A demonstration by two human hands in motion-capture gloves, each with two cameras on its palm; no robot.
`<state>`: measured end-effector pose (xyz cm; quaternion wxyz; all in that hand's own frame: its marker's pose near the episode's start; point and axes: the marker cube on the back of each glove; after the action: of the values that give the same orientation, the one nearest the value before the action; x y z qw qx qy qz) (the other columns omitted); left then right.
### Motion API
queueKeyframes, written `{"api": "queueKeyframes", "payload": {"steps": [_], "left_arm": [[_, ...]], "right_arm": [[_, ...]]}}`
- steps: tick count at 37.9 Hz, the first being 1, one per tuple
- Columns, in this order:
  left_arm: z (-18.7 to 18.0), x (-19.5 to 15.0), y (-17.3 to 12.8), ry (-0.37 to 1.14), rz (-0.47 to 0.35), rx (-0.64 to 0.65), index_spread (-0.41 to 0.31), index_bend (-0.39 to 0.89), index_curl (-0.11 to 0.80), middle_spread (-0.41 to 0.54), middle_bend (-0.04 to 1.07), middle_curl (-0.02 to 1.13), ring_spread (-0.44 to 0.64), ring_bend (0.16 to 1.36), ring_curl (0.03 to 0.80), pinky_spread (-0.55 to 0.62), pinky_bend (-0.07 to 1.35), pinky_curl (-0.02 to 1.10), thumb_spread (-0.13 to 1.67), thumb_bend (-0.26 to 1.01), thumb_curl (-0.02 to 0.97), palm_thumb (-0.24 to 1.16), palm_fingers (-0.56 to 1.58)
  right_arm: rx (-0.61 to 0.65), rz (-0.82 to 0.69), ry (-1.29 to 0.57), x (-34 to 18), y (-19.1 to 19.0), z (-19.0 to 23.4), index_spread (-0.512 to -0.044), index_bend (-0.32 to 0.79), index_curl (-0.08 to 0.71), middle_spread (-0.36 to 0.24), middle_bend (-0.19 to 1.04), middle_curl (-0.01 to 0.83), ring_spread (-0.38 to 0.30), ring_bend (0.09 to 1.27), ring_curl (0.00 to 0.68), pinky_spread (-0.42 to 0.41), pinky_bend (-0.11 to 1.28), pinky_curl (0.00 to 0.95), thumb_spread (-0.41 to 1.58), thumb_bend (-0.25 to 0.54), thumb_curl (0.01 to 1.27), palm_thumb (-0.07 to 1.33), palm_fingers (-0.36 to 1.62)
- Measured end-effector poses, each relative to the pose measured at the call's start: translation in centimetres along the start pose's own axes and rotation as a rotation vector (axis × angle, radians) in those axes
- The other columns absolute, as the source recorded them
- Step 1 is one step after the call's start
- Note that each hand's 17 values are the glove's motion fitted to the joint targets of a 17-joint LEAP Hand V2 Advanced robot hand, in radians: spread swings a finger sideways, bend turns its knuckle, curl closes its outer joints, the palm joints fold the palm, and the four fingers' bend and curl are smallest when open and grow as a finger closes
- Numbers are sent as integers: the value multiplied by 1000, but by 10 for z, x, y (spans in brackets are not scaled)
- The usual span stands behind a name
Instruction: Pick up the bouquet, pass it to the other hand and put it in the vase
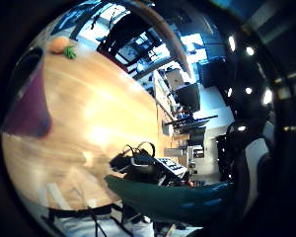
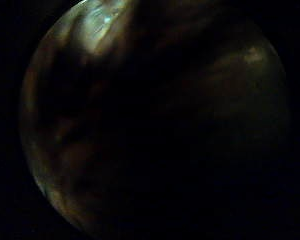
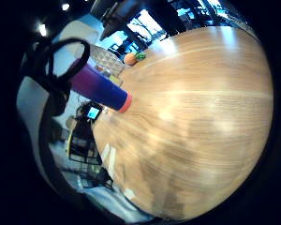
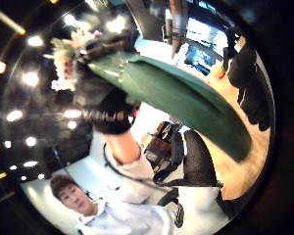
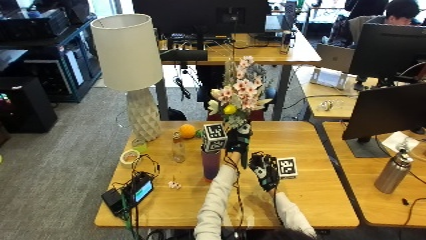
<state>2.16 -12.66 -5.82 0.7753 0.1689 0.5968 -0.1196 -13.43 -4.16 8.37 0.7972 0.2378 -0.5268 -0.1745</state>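
Toward the near table edge, holds the right hand (image 5: 265, 172) spread and empty, grips the bouquet (image 5: 241, 95) upright in the left hand (image 5: 237, 141) just above the purple vase (image 5: 212, 167) at mid-table, and risks snagging stems on the rim, toppling it.

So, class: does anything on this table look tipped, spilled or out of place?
Nothing stands out. The left hand holds the bouquet upright above the vase, which stands upright on the table. The right hand is open beside it. The lamp, bottle and orange stand undisturbed.
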Motion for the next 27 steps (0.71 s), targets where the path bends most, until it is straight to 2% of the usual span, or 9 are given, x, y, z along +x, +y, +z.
{"api": "queueKeyframes", "payload": {"steps": [2, 5, 10, 16, 22, 27], "left_arm": [[4, 22, -10, 64, 1, 37, -373, 519, 544, -363, 699, 564, -399, 705, 452, -423, 523, 451, 331, -23, 643, 846, 1473], [-12, 45, -24, 77, 25, 110, -379, 532, 554, -366, 717, 567, -402, 715, 459, -426, 538, 455, 308, -24, 659, 848, 1458], [-54, 76, -38, 48, 72, 204, -390, 549, 568, -369, 740, 572, -404, 729, 468, -425, 556, 457, 281, -27, 682, 845, 1443], [-92, 112, -47, 58, 86, 240, -397, 559, 581, -370, 757, 573, -405, 740, 474, -425, 573, 457, 261, -27, 708, 848, 1430], [-107, 110, -61, 68, 73, 273, -401, 563, 590, -370, 767, 572, -405, 753, 478, -427, 582, 456, 251, -28, 728, 843, 1423], [-113, 92, -73, 68, 45, 292, -403, 565, 596, -370, 774, 570, -406, 759, 480, -425, 589, 454, 245, -29, 743, 841, 1419]], "right_arm": [[4, 6, 5, -5, -1, -1, -190, 91, 530, -95, 611, 543, -148, 867, 486, -260, 737, 467, 722, -73, 636, 795, 1077], [19, 15, -42, -10, -2, -6, -198, 76, 489, -85, 573, 527, -144, 823, 471, -248, 715, 459, 806, -60, 603, 743, 1096], [43, 12, -32, -1, -3, -17, -199, 71, 435, -80, 533, 512, -142, 785, 454, -241, 683, 443, 888, -38, 570, 717, 1129], [25, 73, -85, -4, 4, -21, -194, 100, 400, -73, 498, 502, -134, 748, 443, -238, 647, 426, 946, -26, 543, 715, 1171], [17, 40, -103, -7, 4, -21, -192, 107, 375, -69, 477, 499, -131, 728, 440, -231, 620, 415, 982, -23, 524, 720, 1188], [16, 21, -71, -6, 3, -24, -191, 106, 357, -65, 469, 497, -132, 720, 440, -228, 608, 411, 997, -24, 512, 722, 1198]]}}
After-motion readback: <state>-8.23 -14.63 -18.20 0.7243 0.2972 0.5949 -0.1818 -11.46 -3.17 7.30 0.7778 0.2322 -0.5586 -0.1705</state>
